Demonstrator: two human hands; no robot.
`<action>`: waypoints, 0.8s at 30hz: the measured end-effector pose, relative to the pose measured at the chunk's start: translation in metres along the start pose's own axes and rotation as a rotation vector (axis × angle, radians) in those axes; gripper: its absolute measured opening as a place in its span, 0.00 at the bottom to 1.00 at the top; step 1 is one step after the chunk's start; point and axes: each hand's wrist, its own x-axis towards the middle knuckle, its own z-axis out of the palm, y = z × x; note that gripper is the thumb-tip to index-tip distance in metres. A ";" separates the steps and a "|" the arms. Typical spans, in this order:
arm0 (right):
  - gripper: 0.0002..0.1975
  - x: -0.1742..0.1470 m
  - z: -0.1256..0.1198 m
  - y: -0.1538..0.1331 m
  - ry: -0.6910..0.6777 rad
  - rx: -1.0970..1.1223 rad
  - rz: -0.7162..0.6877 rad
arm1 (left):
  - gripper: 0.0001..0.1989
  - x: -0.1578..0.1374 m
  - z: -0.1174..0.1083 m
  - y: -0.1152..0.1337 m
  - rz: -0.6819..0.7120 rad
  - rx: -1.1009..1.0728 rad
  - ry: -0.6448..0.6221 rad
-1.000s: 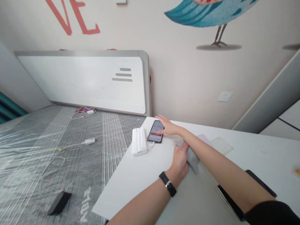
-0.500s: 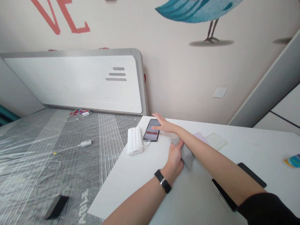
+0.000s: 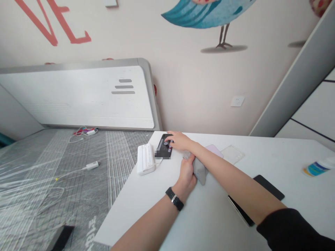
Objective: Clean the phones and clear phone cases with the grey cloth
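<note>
My left hand [image 3: 187, 174], with a black watch band [image 3: 174, 198] on its wrist, is closed around a grey cloth [image 3: 200, 172] just above the white table. Reaching across in front of it, my right hand [image 3: 180, 141] has its fingers extended over a smartphone [image 3: 161, 149], with fingertips at the lit screen. Whether they press the glass I cannot tell. A white power bank [image 3: 145, 159] lies to the phone's left, and a short white cable [image 3: 158, 163] runs between the two. My right forearm hides part of the cloth.
On the white table [image 3: 146, 209] are a lilac card-like piece [image 3: 214, 151], a clear phone case [image 3: 233, 154], dark flat devices [image 3: 269, 186] partly under my right forearm, and a bottle [image 3: 316, 168]. A white charger [image 3: 92, 165] lies on the plastic-covered bed at left.
My right hand's fingers have curled down towards the phone, whose screen has changed from a light page to a dark one. The camera view has shifted a little. My left hand keeps the cloth.
</note>
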 end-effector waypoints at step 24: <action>0.27 -0.003 0.000 -0.019 -0.213 -0.111 -0.267 | 0.15 0.010 -0.003 0.003 0.007 0.005 0.021</action>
